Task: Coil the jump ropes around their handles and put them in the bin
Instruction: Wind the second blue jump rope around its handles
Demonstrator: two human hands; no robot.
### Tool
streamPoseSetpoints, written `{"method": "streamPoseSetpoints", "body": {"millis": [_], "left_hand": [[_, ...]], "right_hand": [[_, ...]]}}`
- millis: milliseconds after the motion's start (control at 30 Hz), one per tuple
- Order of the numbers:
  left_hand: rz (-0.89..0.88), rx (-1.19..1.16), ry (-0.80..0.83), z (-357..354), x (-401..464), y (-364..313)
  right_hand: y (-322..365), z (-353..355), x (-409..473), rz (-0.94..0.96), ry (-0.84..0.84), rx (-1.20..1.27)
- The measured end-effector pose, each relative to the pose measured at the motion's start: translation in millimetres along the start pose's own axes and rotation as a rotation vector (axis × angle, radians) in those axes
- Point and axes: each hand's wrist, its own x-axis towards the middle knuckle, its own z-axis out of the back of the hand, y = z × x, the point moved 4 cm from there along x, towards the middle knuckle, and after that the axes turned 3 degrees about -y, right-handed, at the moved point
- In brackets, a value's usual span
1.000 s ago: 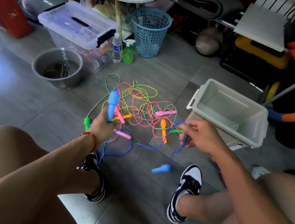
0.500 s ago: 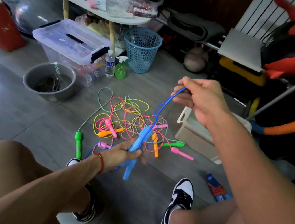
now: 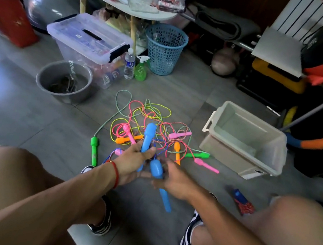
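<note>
Both hands together at frame centre, low over the floor. Left hand (image 3: 136, 163) grips one blue handle (image 3: 148, 136), its fat end pointing up toward 12 o'clock. Right hand (image 3: 175, 181) is just beside it at 3 o'clock, fingers curled on the second blue handle (image 3: 161, 181), which points down toward 5 o'clock; motion blur, so exact finger contact can't be resolved. Thin blue rope (image 3: 160, 144) shows in short loops between the two hands. Rest of the jump ropes (image 3: 146, 118) lie in a tangled pile on the floor at 12 o'clock from the hands: pink, yellow-green and striped cords, with orange handles (image 3: 127, 139) and pink handles (image 3: 179, 135) mixed in. Green handle (image 3: 94, 150) lies at 9 o'clock of the left hand, apart from the pile, its cord running up to 12. Bin (image 3: 245, 141) sits at 2 o'clock from the hands, open top, no rope visible inside. Grey bucket (image 3: 67, 80) at 10 o'clock, clear lidded box (image 3: 89, 38) behind it, blue mesh basket (image 3: 164, 48) at 12 o'clock. A red-and-blue packet (image 3: 242, 202) lies on the floor at 4 o'clock.
</note>
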Motion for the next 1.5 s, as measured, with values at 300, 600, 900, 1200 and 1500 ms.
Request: {"method": "streamPoseSetpoints", "body": {"millis": [300, 600, 900, 1200, 1500], "left_hand": [[0.051, 0.286, 0.106, -12.4, -22.6, 9.9], [0.166, 0.27, 0.208, -10.8, -25.6, 3.3], [0.213, 0.322, 0.524, -22.1, -44.9, -17.3], [-0.043, 0.704, 0.464, -17.0, -44.4, -25.1], [0.083, 0.674, 0.466, -16.1, -48.9, -22.6]], "right_hand": [[20.0, 29.1, -3.5, 0.017, -0.326, 0.593], [8.5, 47.1, -6.5, -0.001, -0.482, 0.277], [38.4, 77.0, -26.6, 0.45, -0.43, 0.161], [36.1, 91.1, -31.7, 0.39, -0.577, 0.131], [37.5, 93.1, -35.2, 0.378, -0.578, -0.018]]}}
